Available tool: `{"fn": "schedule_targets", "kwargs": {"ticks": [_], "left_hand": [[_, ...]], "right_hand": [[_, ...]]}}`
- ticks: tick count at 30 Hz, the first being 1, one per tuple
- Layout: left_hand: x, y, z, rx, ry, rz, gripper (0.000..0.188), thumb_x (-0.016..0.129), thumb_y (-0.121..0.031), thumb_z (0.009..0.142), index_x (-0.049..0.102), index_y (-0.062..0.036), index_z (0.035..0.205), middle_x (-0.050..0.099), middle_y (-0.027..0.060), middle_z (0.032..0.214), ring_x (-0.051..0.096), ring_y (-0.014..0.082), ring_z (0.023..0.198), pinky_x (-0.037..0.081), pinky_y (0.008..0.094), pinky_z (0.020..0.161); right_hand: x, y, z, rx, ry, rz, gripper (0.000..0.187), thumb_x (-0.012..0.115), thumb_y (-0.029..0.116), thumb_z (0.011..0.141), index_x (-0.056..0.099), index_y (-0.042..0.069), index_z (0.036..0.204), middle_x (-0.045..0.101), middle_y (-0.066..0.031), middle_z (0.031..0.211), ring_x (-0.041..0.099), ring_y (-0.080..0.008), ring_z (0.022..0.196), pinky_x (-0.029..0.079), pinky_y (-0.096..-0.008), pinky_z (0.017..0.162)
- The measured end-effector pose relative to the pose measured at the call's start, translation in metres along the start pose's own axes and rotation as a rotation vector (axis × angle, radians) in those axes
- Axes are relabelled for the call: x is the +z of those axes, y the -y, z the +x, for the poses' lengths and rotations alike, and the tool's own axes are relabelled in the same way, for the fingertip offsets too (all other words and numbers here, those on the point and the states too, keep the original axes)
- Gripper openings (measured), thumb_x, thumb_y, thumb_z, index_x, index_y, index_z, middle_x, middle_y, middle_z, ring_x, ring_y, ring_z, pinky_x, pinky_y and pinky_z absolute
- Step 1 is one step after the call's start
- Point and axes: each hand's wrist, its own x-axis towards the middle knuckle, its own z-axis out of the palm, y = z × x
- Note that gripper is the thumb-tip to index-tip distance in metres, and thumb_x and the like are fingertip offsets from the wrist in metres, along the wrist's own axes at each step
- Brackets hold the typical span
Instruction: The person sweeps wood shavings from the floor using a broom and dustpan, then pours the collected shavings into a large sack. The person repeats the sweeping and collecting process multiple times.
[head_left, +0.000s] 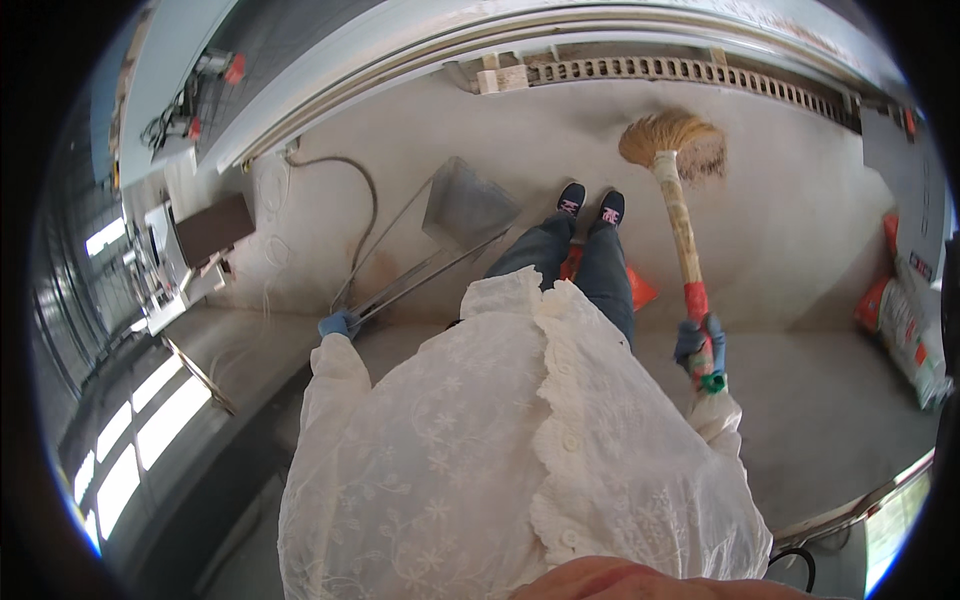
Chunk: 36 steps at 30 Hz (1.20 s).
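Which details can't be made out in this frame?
All in the head view:
- Left hand: its exact finger placement on the dustpan handle is too small to tell.
- Brown dust: partly hidden by the broom.
- Orange item: its full shape is hidden by the jeans.
- Floor directly below: covered by the white blouse.

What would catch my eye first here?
The straw broom at right, gripped by the gloved right hand, stands out, its bristles beside reddish-brown dust. Next comes the grey metal dustpan, left of the dark shoes, held by the gloved left hand.
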Motion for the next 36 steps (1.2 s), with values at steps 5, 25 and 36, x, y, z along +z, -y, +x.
{"fn": "schedule_targets", "kwargs": {"ticks": [5, 25, 36], "left_hand": [[-0.031, 0.044, -0.002, 0.419, -0.112, 0.478, 0.013, 0.068, -0.013, 0.075, 0.070, -0.0081, 0.086, 0.068, 0.0143, 0.084, 0.066, 0.0287, 0.071, 0.058, 0.0447, 0.063], [-0.081, 0.123, 0.179, -0.221, -0.160, -0.544, 0.025, 0.073, -0.004, 0.072, 0.058, -0.0017, 0.091, 0.061, 0.0087, 0.072, 0.059, 0.0160, 0.055, 0.046, 0.0334, 0.048], [-0.155, 0.199, 0.204, -0.355, -0.179, -0.643, 0.023, 0.069, 0.002, 0.071, 0.055, -0.0067, 0.087, 0.059, 0.0060, 0.070, 0.058, 0.0162, 0.054, 0.048, 0.0299, 0.048]], "right_hand": [[0.043, -0.027, 0.042, -0.081, -0.704, -0.750, 0.037, 0.063, 0.008, 0.076, 0.049, 0.002, 0.109, 0.062, -0.0125, 0.090, 0.059, -0.0199, 0.063, 0.054, -0.0325, 0.058], [0.102, -0.323, 0.428, 0.110, -0.405, -2.077, 0.020, 0.070, 0.013, 0.074, 0.068, -0.003, 0.086, 0.066, -0.0111, 0.073, 0.062, -0.0173, 0.062, 0.048, -0.0314, 0.057], [0.102, -0.491, 0.819, 0.194, -0.282, -2.072, 0.021, 0.072, 0.017, 0.074, 0.069, -0.002, 0.083, 0.069, -0.0118, 0.071, 0.067, -0.0197, 0.060, 0.053, -0.0321, 0.058]]}}
